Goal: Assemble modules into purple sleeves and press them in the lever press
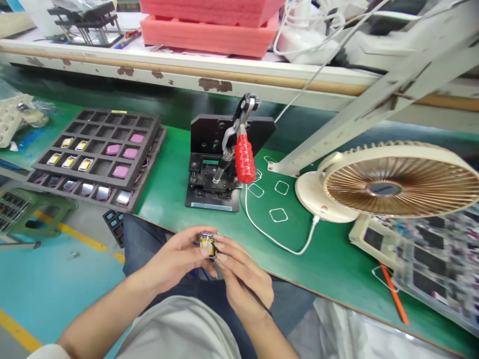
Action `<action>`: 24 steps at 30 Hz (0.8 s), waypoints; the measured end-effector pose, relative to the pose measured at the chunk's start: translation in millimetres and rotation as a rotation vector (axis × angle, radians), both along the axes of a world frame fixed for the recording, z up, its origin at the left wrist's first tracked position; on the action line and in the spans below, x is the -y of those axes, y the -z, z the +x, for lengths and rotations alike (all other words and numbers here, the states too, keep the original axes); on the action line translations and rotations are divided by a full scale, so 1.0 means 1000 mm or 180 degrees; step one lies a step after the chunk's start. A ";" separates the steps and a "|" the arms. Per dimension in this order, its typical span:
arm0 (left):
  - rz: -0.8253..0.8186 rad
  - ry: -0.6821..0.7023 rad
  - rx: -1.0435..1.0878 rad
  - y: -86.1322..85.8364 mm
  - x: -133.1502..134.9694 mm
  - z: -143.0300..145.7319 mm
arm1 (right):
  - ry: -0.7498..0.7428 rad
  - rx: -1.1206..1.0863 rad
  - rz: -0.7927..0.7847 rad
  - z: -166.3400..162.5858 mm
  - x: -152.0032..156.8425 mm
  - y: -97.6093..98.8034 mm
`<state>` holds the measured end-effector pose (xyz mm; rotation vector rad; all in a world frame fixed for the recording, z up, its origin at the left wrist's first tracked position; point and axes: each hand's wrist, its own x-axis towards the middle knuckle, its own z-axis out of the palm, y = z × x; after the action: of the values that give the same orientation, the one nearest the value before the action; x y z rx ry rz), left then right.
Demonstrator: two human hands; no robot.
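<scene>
Above my lap, my left hand (187, 254) is closed around a small watch-like housing (207, 242) with a yellow part showing inside it. My right hand (243, 276) grips dark, thin tweezers (255, 296), their tip against the housing's right side. The fingers of both hands meet around the housing and cover its edges. Beyond my hands, a black toggle-clamp fixture (213, 192) with a red handle (245, 158) stands on the green bench. Several thin white frame-shaped rings (279, 215) lie right of it.
At left, a dark foam tray (101, 130) holds several yellow-and-white housings and pink pieces, stacked on another tray. A cream fan (381, 187) stands at right, its white cable (277, 245) crossing the bench. An orange stick (394, 294) lies near clear trays. Pink foam (209, 35) sits on the shelf.
</scene>
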<state>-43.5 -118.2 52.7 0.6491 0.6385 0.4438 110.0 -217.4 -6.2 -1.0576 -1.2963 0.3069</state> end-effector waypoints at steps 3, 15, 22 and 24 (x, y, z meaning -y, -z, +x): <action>-0.0212 -0.0138 0.0101 -0.002 -0.001 0.005 | 0.0261 -0.0339 0.0020 -0.003 0.003 0.000; -0.0128 -0.0211 -0.0307 0.019 -0.003 0.012 | 0.2051 0.0015 -0.0820 0.111 -0.049 -0.016; -0.0071 -0.0142 -0.0493 0.023 0.003 0.006 | 0.1878 0.0431 -0.1476 0.153 -0.064 -0.013; -0.0032 -0.0076 -0.0579 0.025 0.005 0.004 | 0.1888 0.0457 -0.1525 0.150 -0.057 -0.010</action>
<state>-39.1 -122.8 27.9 0.6778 0.8212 0.4060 259.7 -160.5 3.7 -1.8418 -0.9903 0.0868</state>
